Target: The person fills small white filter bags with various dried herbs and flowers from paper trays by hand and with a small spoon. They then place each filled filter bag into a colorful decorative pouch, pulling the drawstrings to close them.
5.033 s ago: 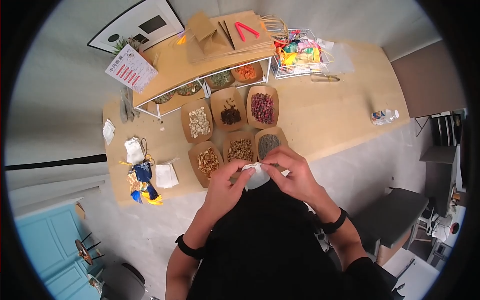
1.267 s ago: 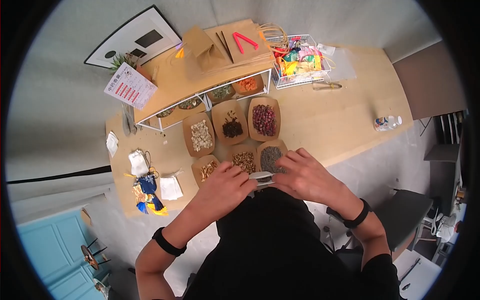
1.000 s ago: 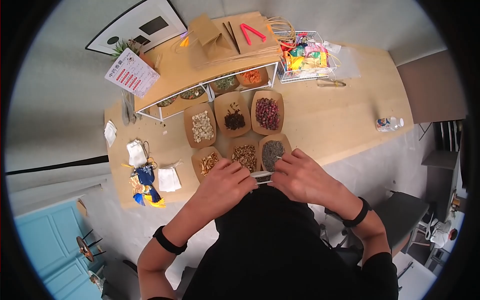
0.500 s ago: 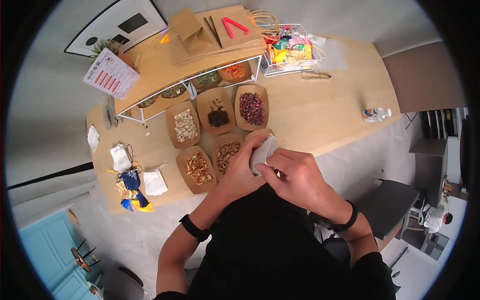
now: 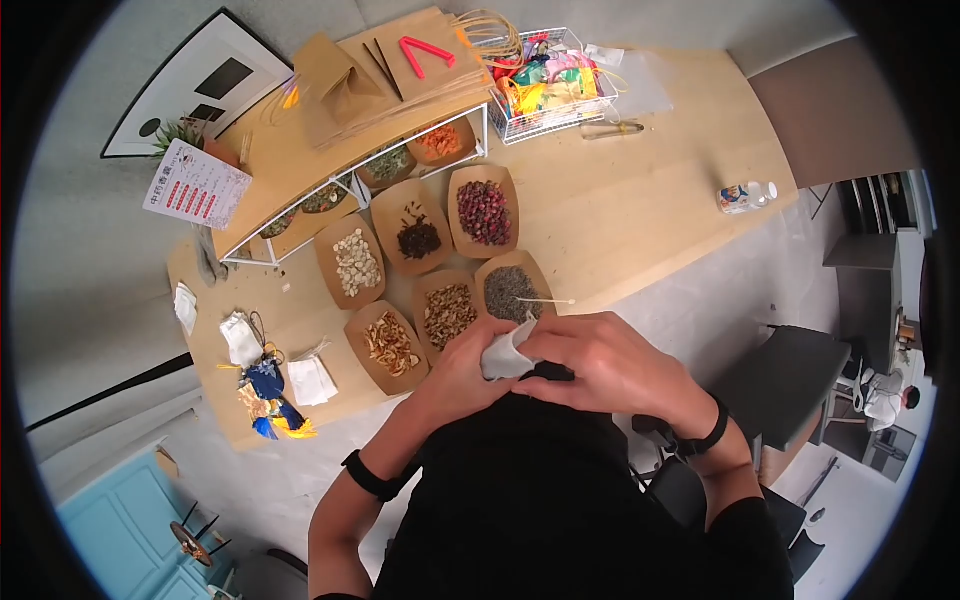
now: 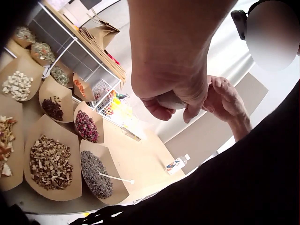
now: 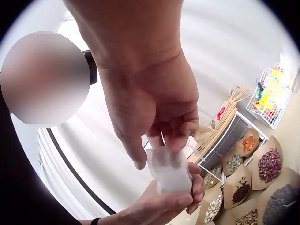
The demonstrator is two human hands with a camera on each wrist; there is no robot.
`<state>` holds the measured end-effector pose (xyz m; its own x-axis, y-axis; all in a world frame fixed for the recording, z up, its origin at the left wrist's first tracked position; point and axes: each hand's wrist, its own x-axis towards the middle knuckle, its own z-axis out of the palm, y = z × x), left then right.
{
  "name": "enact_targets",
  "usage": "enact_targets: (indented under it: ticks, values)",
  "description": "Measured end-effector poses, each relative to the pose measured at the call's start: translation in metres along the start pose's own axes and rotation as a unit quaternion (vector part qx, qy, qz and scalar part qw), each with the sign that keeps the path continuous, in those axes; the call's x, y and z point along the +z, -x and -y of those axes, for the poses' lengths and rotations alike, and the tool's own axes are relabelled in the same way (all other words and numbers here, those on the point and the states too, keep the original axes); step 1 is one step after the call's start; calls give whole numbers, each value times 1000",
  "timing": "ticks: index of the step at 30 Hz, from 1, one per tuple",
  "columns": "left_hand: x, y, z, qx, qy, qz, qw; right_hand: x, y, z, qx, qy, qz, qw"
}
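My left hand (image 5: 468, 368) grips a small white translucent pouch (image 5: 507, 355) at its lower part, its mouth upward. Its bottom looks rounded in the right wrist view, where the fingers of the left hand (image 7: 171, 201) wrap it from below. The right hand (image 5: 605, 365) pinches at the upper edge of the pouch (image 7: 171, 171), while its thumb stands off to the side. In the left wrist view, the left hand (image 6: 173, 98) hides most of the pouch. Just beyond the hands sits a brown paper tray of grey-purple dried buds (image 5: 505, 285), with a thin white stick (image 5: 545, 300) across it.
More paper trays hold brown chopped pieces (image 5: 450, 310), sliced dried pieces (image 5: 388, 343), white pieces (image 5: 355, 262), dark cloves (image 5: 418, 238) and dried rosebuds (image 5: 484, 212). At left lie white pouches (image 5: 312, 380) and tasselled sachets (image 5: 265, 385). A wire basket (image 5: 550, 120) and bottle (image 5: 745, 197) stand at right.
Both hands held the pouch edge pulled wide about a second ago; the left hand then turned to wrap it, with the right at its mouth. The bud tray and stick are uncovered now.
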<state>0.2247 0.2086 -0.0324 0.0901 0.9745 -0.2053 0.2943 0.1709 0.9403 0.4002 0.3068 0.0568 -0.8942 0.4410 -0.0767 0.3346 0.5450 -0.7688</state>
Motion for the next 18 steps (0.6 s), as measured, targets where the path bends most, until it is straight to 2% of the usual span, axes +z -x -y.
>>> enact_targets:
  ticks: [3, 5, 10, 12, 13, 15, 16, 17, 18]
  values:
    - [2, 1, 11, 29, -12, 8, 999, 9, -1, -14, -22, 7, 36, 999]
    - [0, 0, 12, -4, -33, 47, 998, 12, 0, -19, -27, 11, 33, 999]
    - [1, 1, 24, -39, -28, 74, 996, 14, 8, -26, -32, -13, 5, 999]
    - [2, 1, 29, -49, -27, 74, 996, 11, 15, -28, 13, -67, -28, 997]
    - [2, 0, 35, -54, -71, 55, 994, 12, 21, -34, 15, -72, -33, 997]
    - [3, -4, 49, -59, -121, 45, 990, 18, 37, -52, 92, -143, -178, 969]
    - [3, -8, 57, -63, -192, 44, 978, 22, 46, -63, 95, -148, -185, 967]
    - [4, -13, 64, -65, -263, 43, 962, 27, 56, -76, 157, -146, -211, 954]
    - [6, -17, 66, -63, -269, 52, 960, 33, 66, -88, 220, -144, -234, 936]
